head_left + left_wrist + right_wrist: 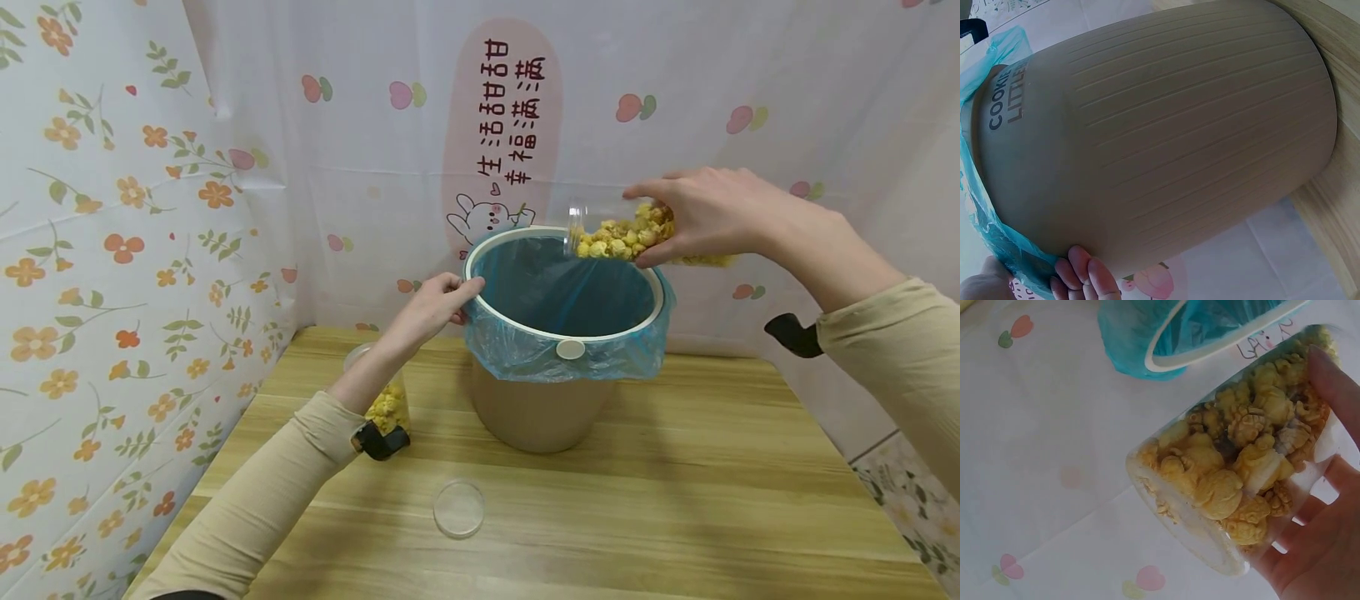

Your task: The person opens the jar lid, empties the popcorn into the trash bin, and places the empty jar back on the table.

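My right hand grips a clear plastic jar of popcorn by its side. The jar lies on its side in the air, its open mouth over the right part of the bin. Yellow popcorn fills much of it in the right wrist view, where the jar's base points away from the bin. My left hand pinches the rim at the left of the brown trash bin. A blue plastic bag lines the bin and folds over its edge, held by a white ring.
Behind my left forearm stands a second jar of popcorn. A round clear lid lies on the wooden table in front of the bin. A patterned cloth hangs close behind the bin, with a flowered one at left.
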A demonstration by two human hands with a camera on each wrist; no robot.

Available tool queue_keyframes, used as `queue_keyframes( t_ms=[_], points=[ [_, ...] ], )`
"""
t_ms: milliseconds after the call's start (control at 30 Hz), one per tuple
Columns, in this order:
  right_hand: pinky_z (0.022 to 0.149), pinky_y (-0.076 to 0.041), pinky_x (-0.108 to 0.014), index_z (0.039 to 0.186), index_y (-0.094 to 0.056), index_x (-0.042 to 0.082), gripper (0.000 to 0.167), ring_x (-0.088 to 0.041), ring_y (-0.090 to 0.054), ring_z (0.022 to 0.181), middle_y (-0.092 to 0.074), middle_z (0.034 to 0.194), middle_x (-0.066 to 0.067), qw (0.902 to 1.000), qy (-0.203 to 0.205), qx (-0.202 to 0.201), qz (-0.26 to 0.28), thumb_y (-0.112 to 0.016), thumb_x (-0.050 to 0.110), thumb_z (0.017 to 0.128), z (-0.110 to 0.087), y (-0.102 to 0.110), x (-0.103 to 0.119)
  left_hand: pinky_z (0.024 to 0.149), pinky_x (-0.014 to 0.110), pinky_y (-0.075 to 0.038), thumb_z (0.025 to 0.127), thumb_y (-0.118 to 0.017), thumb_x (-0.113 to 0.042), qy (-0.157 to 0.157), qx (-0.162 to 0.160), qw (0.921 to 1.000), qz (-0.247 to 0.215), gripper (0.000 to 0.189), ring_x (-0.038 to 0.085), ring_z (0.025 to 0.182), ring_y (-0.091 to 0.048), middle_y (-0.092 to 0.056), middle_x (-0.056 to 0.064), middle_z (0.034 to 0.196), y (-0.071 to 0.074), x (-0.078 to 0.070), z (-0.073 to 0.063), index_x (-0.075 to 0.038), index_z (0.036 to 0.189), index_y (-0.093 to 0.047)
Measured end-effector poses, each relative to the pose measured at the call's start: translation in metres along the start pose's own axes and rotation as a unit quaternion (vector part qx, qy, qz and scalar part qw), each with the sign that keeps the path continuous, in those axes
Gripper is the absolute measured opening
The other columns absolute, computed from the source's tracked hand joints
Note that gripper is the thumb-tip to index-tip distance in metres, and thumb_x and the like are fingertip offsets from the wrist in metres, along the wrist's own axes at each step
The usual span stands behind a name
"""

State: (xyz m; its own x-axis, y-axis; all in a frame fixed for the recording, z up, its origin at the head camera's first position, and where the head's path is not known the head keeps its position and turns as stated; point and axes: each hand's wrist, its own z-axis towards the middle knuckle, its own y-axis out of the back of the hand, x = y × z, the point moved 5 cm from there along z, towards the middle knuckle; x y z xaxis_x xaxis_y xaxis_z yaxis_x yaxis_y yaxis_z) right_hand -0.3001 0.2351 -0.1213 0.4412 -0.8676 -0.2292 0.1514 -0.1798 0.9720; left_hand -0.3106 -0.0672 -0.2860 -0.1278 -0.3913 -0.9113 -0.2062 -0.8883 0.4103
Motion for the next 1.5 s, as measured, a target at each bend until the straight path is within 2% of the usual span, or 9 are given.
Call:
queue_keyframes(
  t_ms=[133, 400, 600, 800, 1000, 1167, 1333, 1500],
  points=[
    [0.065, -0.053, -0.046, 0.157, -0.041, 0.018, 0.1, -0.031, -0.066, 0.094, -0.064, 0.117, -0.017, 0.9999, 0.0, 0.011, -0.01, -0.078, 0.068, 0.078, 0.005, 0.002, -0.001, 0.099, 0.041, -0.055, 0.103, -0.055, -0.047, -0.003, -0.002, 1.0, -0.002, 0.045, 0.025, 0.097, -0.065, -0.063, 0.011, 0.11, -0.001, 0.0, 0.001, -0.003, 0.114, -0.059],
    [0.068, -0.053, -0.047, 0.156, -0.041, 0.017, 0.099, -0.028, -0.065, 0.094, -0.063, 0.113, -0.014, 0.9993, 0.001, 0.033, -0.02, -0.079, 0.067, 0.078, 0.012, 0.003, 0.0, 0.097, 0.04, -0.055, 0.104, -0.055, -0.046, -0.006, -0.005, 0.9999, -0.009, 0.044, 0.025, 0.097, -0.064, -0.062, 0.01, 0.11, -0.002, 0.001, 0.0, -0.003, 0.114, -0.059],
    [0.07, -0.053, -0.05, 0.155, -0.041, 0.018, 0.098, -0.032, -0.065, 0.099, -0.062, 0.118, -0.017, 0.9987, -0.005, 0.044, -0.026, -0.08, 0.065, 0.078, 0.015, 0.004, 0.002, 0.094, 0.039, -0.055, 0.104, -0.055, -0.045, -0.013, -0.01, 0.9999, 0.0, 0.043, 0.024, 0.093, -0.063, -0.063, 0.01, 0.106, -0.002, 0.001, 0.001, -0.002, 0.111, -0.06],
    [0.075, -0.055, -0.059, 0.155, -0.042, 0.017, 0.096, -0.041, -0.064, 0.106, -0.059, 0.13, -0.025, 0.9977, -0.007, 0.053, -0.042, -0.082, 0.059, 0.079, 0.018, 0.005, 0.004, 0.091, 0.036, -0.056, 0.104, -0.055, -0.044, -0.018, -0.015, 0.9997, -0.006, 0.043, 0.022, 0.091, -0.063, -0.063, 0.01, 0.105, -0.002, 0.001, 0.002, -0.002, 0.111, -0.059],
    [0.079, -0.055, -0.062, 0.154, -0.044, 0.017, 0.097, -0.044, -0.063, 0.109, -0.06, 0.131, -0.026, 0.9976, -0.004, 0.049, -0.05, -0.084, 0.059, 0.076, 0.019, 0.005, 0.005, 0.092, 0.037, -0.055, 0.104, -0.055, -0.045, -0.02, -0.018, 0.9996, -0.01, 0.043, 0.023, 0.092, -0.063, -0.062, 0.01, 0.105, -0.002, 0.002, 0.001, -0.003, 0.111, -0.059],
    [0.076, -0.055, -0.059, 0.153, -0.045, 0.017, 0.097, -0.041, -0.064, 0.104, -0.061, 0.128, -0.025, 0.9978, 0.003, 0.045, -0.048, -0.086, 0.056, 0.075, 0.02, 0.005, 0.007, 0.096, 0.042, -0.055, 0.104, -0.054, -0.045, -0.017, -0.019, 0.9996, -0.013, 0.043, 0.024, 0.093, -0.064, -0.062, 0.01, 0.106, -0.003, 0.002, 0.001, -0.003, 0.111, -0.058],
    [0.073, -0.055, -0.056, 0.153, -0.046, 0.017, 0.095, -0.039, -0.064, 0.101, -0.061, 0.125, -0.024, 0.9977, 0.009, 0.041, -0.053, -0.087, 0.053, 0.075, 0.023, 0.007, 0.008, 0.093, 0.038, -0.054, 0.104, -0.055, -0.046, -0.016, -0.02, 0.9996, -0.014, 0.042, 0.023, 0.092, -0.064, -0.062, 0.009, 0.105, -0.003, 0.003, 0.001, -0.005, 0.109, -0.058],
    [0.078, -0.054, -0.06, 0.151, -0.049, 0.015, 0.094, -0.042, -0.063, 0.104, -0.061, 0.125, -0.025, 0.9976, 0.02, 0.027, -0.061, -0.088, 0.052, 0.075, 0.024, 0.01, 0.012, 0.092, 0.037, -0.054, 0.104, -0.055, -0.046, -0.017, -0.022, 0.9994, -0.019, 0.041, 0.023, 0.091, -0.064, -0.062, 0.008, 0.103, -0.003, 0.003, 0.001, -0.005, 0.108, -0.058]
  ],
)
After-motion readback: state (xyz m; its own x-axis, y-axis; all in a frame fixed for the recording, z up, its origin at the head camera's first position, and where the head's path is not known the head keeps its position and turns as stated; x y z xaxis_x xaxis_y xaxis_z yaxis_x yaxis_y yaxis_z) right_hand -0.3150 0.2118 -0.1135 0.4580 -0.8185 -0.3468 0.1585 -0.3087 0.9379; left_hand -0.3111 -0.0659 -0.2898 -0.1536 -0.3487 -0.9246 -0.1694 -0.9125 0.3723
